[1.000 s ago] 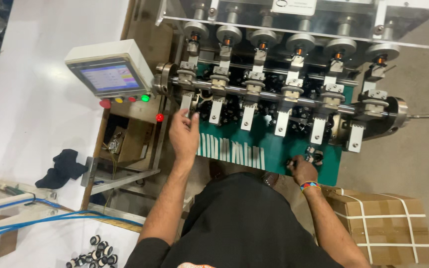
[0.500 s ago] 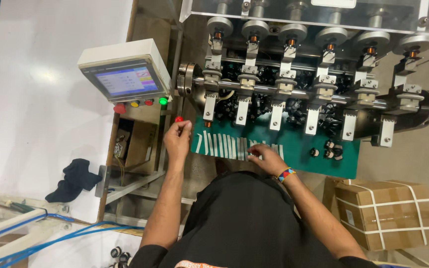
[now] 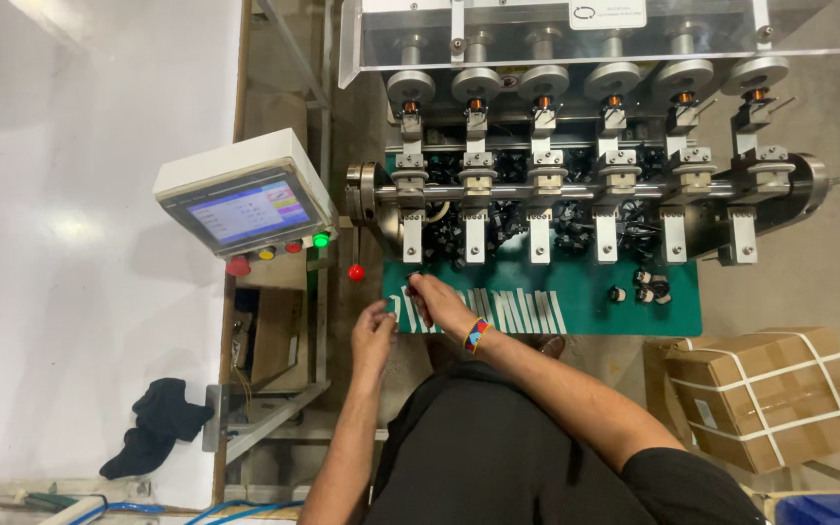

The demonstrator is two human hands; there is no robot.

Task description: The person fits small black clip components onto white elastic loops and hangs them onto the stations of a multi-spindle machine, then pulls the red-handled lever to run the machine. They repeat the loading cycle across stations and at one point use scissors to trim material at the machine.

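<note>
I stand at a winding machine (image 3: 576,194) with a row of several spindle stations. A green tray (image 3: 673,297) below it carries a row of white strips (image 3: 522,311) and a few small black parts (image 3: 646,285). My right hand (image 3: 437,301), with a coloured wristband, reaches to the left end of the strips with its fingertips pinched together; I cannot see whether they hold anything. My left hand (image 3: 373,333) hovers just left of it at the tray's edge, fingers loosely curled and holding nothing visible. A red-knobbed lever (image 3: 355,271) stands just above my hands.
A tilted touch-screen control box (image 3: 243,199) with red, yellow and green buttons sits to the left. A strapped cardboard box (image 3: 765,394) stands on the floor at right. A black cloth (image 3: 157,423) lies on the white surface at lower left. A clear guard (image 3: 614,29) covers the machine top.
My right hand has crossed from the tray's right end to its left end. My left hand has dropped from the red-knobbed lever to the tray's edge. The view has shifted.
</note>
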